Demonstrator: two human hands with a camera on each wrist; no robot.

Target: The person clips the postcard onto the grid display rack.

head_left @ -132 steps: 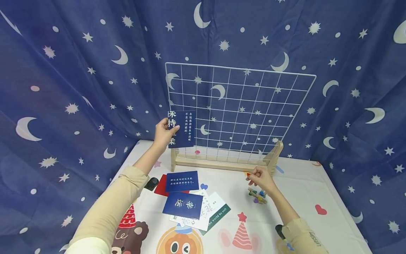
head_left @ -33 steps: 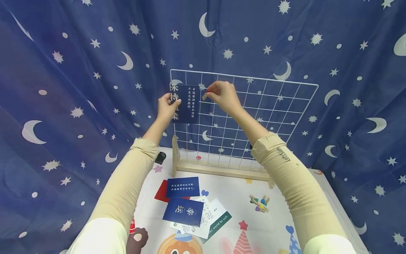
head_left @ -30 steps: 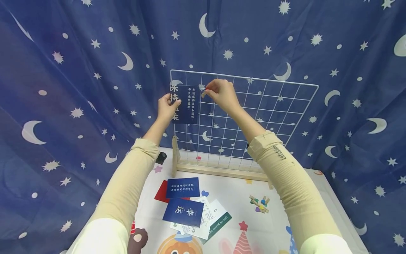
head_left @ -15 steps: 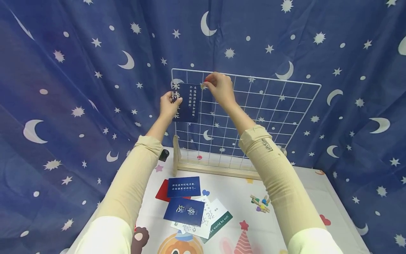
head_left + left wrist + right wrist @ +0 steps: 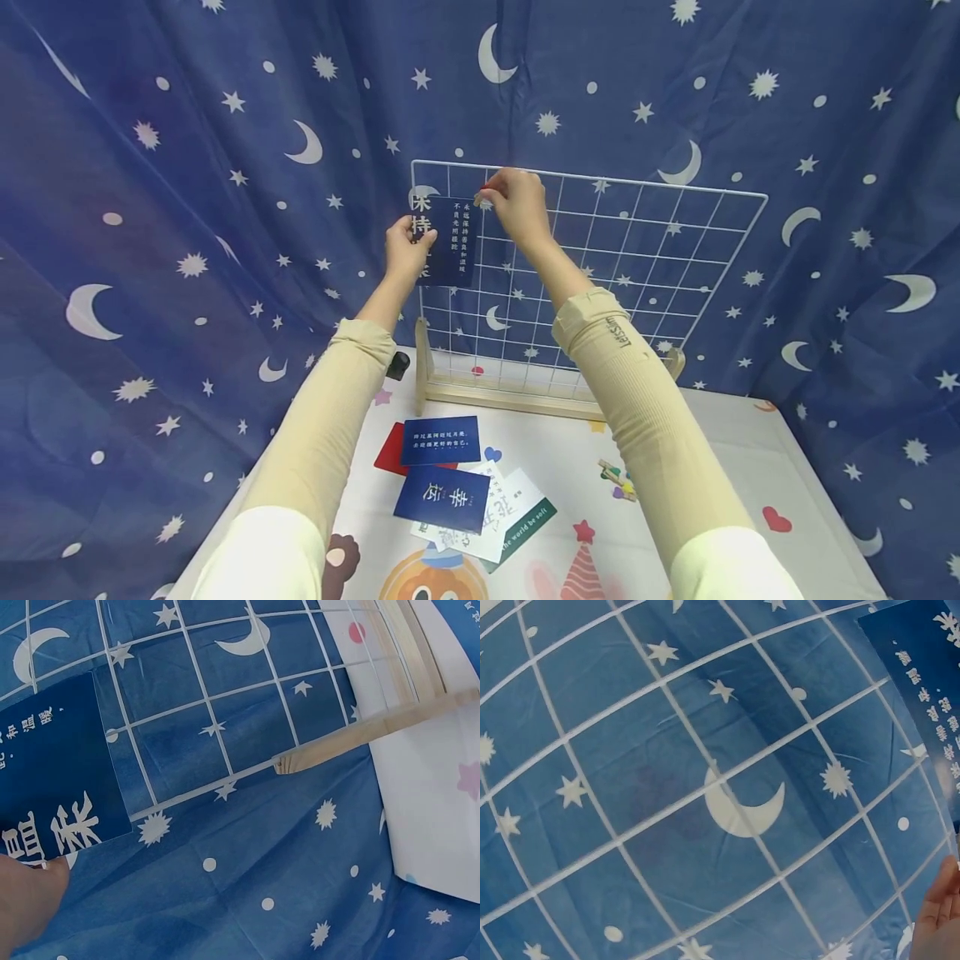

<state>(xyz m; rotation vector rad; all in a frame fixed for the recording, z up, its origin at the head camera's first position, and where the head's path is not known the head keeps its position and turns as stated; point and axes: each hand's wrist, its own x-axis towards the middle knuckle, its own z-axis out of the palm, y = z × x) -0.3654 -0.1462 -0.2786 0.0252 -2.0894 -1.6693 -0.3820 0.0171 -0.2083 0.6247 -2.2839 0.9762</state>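
Note:
Up at the left part of the white wire grid (image 5: 600,179), my left hand (image 5: 406,250) pinches a dark blue card (image 5: 452,242) with white writing by its left edge. The card lies upright over the wires. My right hand (image 5: 517,204) pinches a small wooden clothespin (image 5: 477,199) with a red piece, right at the card's upper right corner. In the left wrist view the thumb lies at the card's lower edge (image 5: 52,772). The right wrist view shows only some fingers (image 5: 941,907) beside the card; the clothespin is mostly hidden there.
The grid stands in a wooden base (image 5: 517,400) on the table. In front lie blue cards (image 5: 441,446), a red card (image 5: 390,454), white cards and a green-and-white card (image 5: 528,530), overlapping. Several clothespins (image 5: 611,475) lie partly behind the right sleeve. A starry curtain hangs behind.
The left hand has raised the card higher against the grid. The right hand has brought a clothespin up from beside the pile to the card's upper right corner.

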